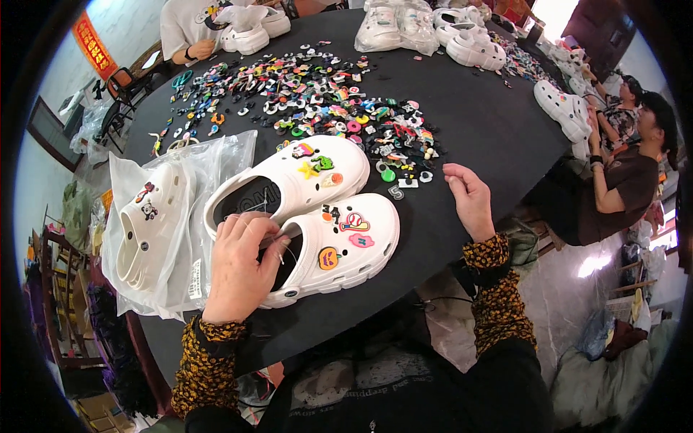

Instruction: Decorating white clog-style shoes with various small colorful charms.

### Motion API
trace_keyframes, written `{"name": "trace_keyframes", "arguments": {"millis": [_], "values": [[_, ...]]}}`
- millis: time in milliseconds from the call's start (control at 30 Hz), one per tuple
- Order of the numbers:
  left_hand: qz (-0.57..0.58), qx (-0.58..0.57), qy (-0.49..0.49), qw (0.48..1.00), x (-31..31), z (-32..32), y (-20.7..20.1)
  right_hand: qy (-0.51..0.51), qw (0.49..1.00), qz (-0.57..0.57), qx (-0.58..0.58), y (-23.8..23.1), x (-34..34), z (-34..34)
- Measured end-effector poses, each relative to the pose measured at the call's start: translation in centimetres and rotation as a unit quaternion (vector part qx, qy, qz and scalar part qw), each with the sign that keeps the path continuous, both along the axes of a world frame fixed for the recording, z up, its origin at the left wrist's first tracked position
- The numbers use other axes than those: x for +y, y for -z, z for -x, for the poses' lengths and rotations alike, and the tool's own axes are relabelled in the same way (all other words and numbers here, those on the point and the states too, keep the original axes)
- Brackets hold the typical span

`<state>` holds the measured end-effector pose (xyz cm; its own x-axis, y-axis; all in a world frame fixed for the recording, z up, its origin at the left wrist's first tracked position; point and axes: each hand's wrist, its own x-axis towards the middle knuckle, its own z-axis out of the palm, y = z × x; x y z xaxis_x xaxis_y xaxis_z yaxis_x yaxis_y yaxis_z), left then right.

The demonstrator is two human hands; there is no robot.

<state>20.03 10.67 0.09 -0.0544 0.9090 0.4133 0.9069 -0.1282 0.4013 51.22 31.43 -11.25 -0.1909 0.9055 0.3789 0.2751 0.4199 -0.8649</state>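
Note:
A pair of white clogs lies side by side on the dark table in front of me. The near clog [375, 231] carries a pumpkin charm [329, 258], a bat-and-ball charm [354, 222] and a pink charm [361, 240]. On the far clog [350, 155] are a yellow star, a green charm and others. My left hand [244, 261] is closed on the clogs at their inner edges, near a thin clear loop. To their right, my right hand [471, 202] hovers with its fingertips pinched; whatever they hold, if anything, cannot be made out.
Loose charms [310, 101] are heaped beyond the clogs, a grey number-shaped charm [395, 193] nearest. Left of the pair, a plastic bag [180, 238] holds another white clog [155, 209]. More bagged clogs [397, 29] stand at the far side. Other people [624, 173] sit around the table.

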Motion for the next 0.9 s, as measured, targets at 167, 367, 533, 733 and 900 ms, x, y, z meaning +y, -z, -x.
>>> {"name": "trace_keyframes", "arguments": {"millis": [167,367,533,733,900], "values": [[-0.014,-0.01,0.007,1.0,0.1,0.2,0.2,-0.06,0.988,0.139,-0.005,-4.5,-0.2,-0.6],[-0.033,-0.005,0.009,0.999,0.0,0.3,0.5,-0.123,0.991,-0.013,0.042,-13.6,0.4,1.4],[-0.04,-0.004,0.01,0.999,0.0,0.3,0.6,-0.169,0.979,-0.069,0.095,-17.3,2.8,5.3],[-0.048,0.004,0.004,0.999,0.0,0.4,0.8,-0.196,0.979,-0.03,0.045,-12.0,7.6,11.3],[-0.038,0.0,0.001,0.999,0.1,0.5,0.9,-0.19,0.981,-0.01,-0.036,-6.9,11.1,13.8]]}}
